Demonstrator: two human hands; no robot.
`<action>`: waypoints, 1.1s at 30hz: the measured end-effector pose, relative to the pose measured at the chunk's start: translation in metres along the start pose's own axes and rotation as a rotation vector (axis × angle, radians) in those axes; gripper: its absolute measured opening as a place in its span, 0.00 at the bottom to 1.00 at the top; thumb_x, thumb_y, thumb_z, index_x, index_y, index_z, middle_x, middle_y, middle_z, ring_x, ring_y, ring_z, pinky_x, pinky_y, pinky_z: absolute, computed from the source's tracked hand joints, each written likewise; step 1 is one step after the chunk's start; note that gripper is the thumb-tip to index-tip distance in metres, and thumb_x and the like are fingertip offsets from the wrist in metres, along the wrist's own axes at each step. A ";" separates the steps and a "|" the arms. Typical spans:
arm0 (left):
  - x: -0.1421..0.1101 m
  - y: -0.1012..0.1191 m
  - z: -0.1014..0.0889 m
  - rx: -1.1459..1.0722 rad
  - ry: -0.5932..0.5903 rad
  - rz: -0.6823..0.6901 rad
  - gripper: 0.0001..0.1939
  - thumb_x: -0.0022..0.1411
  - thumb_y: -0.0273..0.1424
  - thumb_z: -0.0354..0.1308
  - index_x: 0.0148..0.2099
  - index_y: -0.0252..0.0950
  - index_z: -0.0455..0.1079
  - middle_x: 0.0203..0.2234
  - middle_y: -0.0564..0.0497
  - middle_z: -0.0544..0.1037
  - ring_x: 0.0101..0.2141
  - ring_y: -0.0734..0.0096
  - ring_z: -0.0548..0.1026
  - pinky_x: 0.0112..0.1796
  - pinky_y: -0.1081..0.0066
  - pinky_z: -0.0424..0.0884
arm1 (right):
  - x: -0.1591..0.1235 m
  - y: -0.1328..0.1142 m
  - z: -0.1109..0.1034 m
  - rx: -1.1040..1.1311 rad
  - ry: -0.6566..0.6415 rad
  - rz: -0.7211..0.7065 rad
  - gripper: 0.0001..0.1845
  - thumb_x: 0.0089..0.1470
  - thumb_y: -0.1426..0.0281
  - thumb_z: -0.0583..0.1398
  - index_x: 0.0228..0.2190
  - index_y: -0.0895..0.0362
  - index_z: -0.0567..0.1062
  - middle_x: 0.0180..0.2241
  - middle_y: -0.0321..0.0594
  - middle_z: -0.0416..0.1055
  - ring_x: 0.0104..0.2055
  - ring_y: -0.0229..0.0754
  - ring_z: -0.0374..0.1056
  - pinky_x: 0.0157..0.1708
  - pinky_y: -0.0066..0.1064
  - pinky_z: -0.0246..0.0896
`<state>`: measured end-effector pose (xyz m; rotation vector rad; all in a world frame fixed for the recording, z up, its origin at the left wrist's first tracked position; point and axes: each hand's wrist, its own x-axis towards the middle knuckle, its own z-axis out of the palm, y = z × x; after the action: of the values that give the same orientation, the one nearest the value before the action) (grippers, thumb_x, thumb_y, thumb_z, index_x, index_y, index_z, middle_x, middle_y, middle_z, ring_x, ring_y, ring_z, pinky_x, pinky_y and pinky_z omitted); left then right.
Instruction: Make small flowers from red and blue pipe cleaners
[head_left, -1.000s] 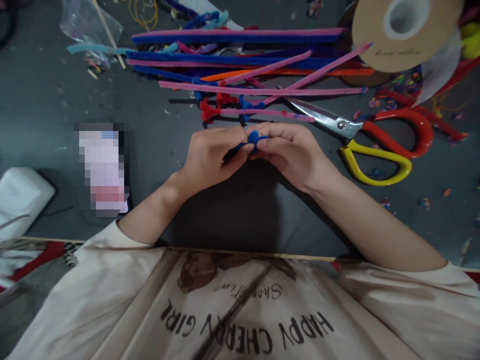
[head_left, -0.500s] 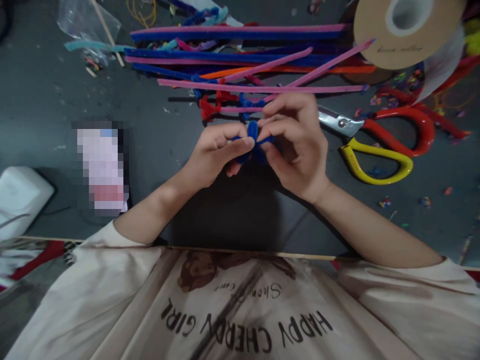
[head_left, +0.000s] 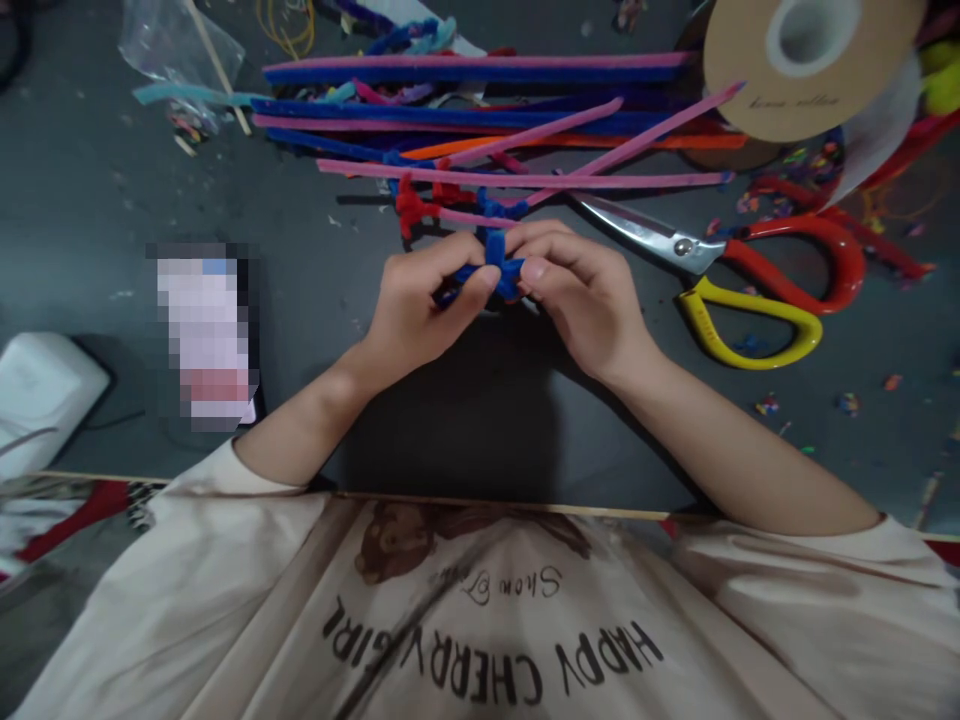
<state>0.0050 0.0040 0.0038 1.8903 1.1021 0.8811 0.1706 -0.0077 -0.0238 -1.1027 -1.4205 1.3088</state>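
A blue pipe cleaner shape (head_left: 496, 247) with several short arms is pinched between my two hands over the dark table. My left hand (head_left: 427, 300) is closed on its left side, the thumb pressing near the middle. On the right side, my right hand (head_left: 589, 295) grips it between thumb and curled fingers. Parts of the shape are hidden behind the fingers. Just beyond lie a red twisted pipe cleaner piece (head_left: 411, 206) on a pink stem and another small blue twisted piece (head_left: 501, 204).
Pink pipe cleaners (head_left: 525, 178) and blue ones (head_left: 480, 74) lie across the back. Large scissors (head_left: 705, 255) with red and yellow handles rest at right, below a ribbon spool (head_left: 750, 95). At left are a pixelated phone (head_left: 206, 335), a white box (head_left: 45, 390) and a plastic bag (head_left: 176, 45).
My right hand has lowered and turned, its thumb now lying against the blue shape, and more of the scissor blades show. Both hands have shifted slightly left with the shape.
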 end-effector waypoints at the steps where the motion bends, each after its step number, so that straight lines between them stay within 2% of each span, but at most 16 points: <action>1: -0.001 -0.002 0.001 0.044 -0.009 0.050 0.15 0.63 0.36 0.49 0.25 0.36 0.60 0.16 0.57 0.63 0.19 0.83 0.60 0.26 0.75 0.58 | 0.000 0.001 0.000 0.025 -0.008 0.022 0.15 0.54 0.56 0.57 0.25 0.55 0.70 0.41 0.39 0.70 0.47 0.39 0.67 0.45 0.35 0.66; 7: -0.003 -0.014 0.004 0.239 -0.027 0.192 0.15 0.63 0.37 0.48 0.26 0.36 0.64 0.19 0.55 0.65 0.22 0.79 0.64 0.29 0.73 0.59 | 0.002 -0.005 -0.004 0.025 -0.065 0.086 0.06 0.51 0.66 0.60 0.26 0.55 0.71 0.39 0.39 0.71 0.46 0.38 0.67 0.49 0.36 0.64; 12: -0.004 -0.014 0.003 0.252 -0.035 0.220 0.12 0.62 0.34 0.48 0.27 0.37 0.65 0.18 0.55 0.64 0.21 0.80 0.62 0.27 0.74 0.58 | 0.002 -0.008 -0.008 -0.131 -0.113 0.003 0.04 0.52 0.68 0.58 0.28 0.55 0.71 0.43 0.42 0.69 0.45 0.39 0.67 0.45 0.36 0.66; 15: -0.002 -0.007 0.001 0.127 -0.070 0.122 0.12 0.61 0.33 0.49 0.26 0.37 0.63 0.17 0.56 0.63 0.19 0.82 0.60 0.25 0.75 0.57 | -0.002 -0.010 -0.007 -0.273 -0.061 -0.130 0.06 0.55 0.65 0.56 0.30 0.54 0.70 0.44 0.42 0.68 0.47 0.41 0.66 0.45 0.38 0.66; 18: -0.001 -0.001 0.001 -0.108 -0.147 -0.086 0.15 0.61 0.36 0.51 0.24 0.36 0.60 0.13 0.58 0.61 0.16 0.83 0.60 0.20 0.77 0.56 | -0.007 -0.009 -0.007 -0.440 0.006 -0.250 0.06 0.57 0.65 0.54 0.31 0.51 0.70 0.46 0.41 0.66 0.46 0.40 0.65 0.47 0.39 0.66; 21: 0.000 0.000 0.002 -0.239 -0.173 -0.205 0.15 0.61 0.38 0.52 0.25 0.37 0.60 0.12 0.60 0.61 0.14 0.84 0.61 0.18 0.78 0.55 | -0.010 -0.009 -0.007 -0.516 0.026 -0.300 0.07 0.58 0.65 0.52 0.32 0.49 0.70 0.46 0.40 0.65 0.44 0.40 0.65 0.46 0.39 0.66; 24: 0.000 -0.002 0.003 -0.165 -0.107 -0.157 0.14 0.61 0.37 0.52 0.25 0.37 0.61 0.13 0.59 0.62 0.16 0.85 0.61 0.21 0.78 0.57 | -0.009 -0.009 -0.007 -0.480 0.041 -0.246 0.08 0.57 0.62 0.53 0.32 0.50 0.70 0.42 0.42 0.67 0.43 0.42 0.65 0.44 0.40 0.66; 27: -0.001 -0.004 0.002 -0.087 -0.083 -0.103 0.14 0.61 0.36 0.51 0.25 0.37 0.60 0.14 0.58 0.62 0.18 0.83 0.61 0.23 0.77 0.57 | -0.007 -0.011 -0.006 -0.381 0.013 -0.200 0.10 0.58 0.61 0.53 0.29 0.52 0.69 0.37 0.41 0.68 0.38 0.40 0.65 0.39 0.37 0.65; 33: 0.000 -0.005 0.000 -0.067 -0.069 -0.060 0.13 0.61 0.37 0.51 0.26 0.37 0.61 0.16 0.57 0.64 0.20 0.82 0.60 0.25 0.75 0.57 | -0.006 -0.011 -0.006 -0.270 -0.057 -0.133 0.13 0.59 0.62 0.53 0.25 0.54 0.66 0.24 0.34 0.62 0.26 0.33 0.58 0.27 0.30 0.54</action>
<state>0.0031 0.0051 -0.0006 1.8102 1.0685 0.8038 0.1776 -0.0123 -0.0128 -1.1304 -1.7207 1.0840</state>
